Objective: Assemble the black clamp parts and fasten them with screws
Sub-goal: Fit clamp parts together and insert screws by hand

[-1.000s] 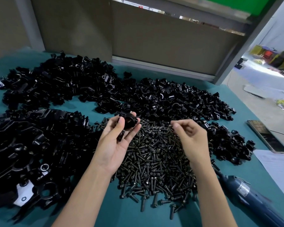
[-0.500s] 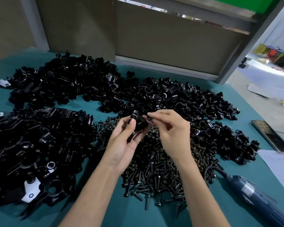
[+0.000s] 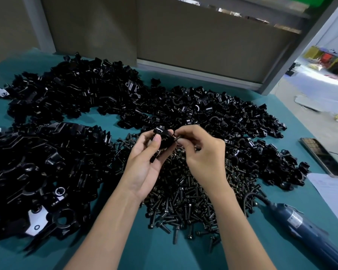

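Observation:
My left hand (image 3: pixel 144 164) holds a black clamp (image 3: pixel 163 138) between thumb and fingers, above the heap of black screws (image 3: pixel 187 190). My right hand (image 3: pixel 201 154) pinches a small black screw (image 3: pixel 175 139) at the clamp's right side; the screw is mostly hidden by my fingertips. Heaps of small black clamp parts (image 3: pixel 213 115) lie behind my hands. Larger black brackets (image 3: pixel 37 168) are piled at the left.
A blue electric screwdriver (image 3: pixel 304 228) with a black cable lies at the lower right on the teal table (image 3: pixel 242 256). A phone (image 3: pixel 322 156) and a white paper sheet (image 3: pixel 336 191) lie at the right edge. A wall panel stands behind the table.
My right hand has moved left from above the screw heap to the clamp, carrying a screw. My left hand kept hold of the clamp and tilted it slightly.

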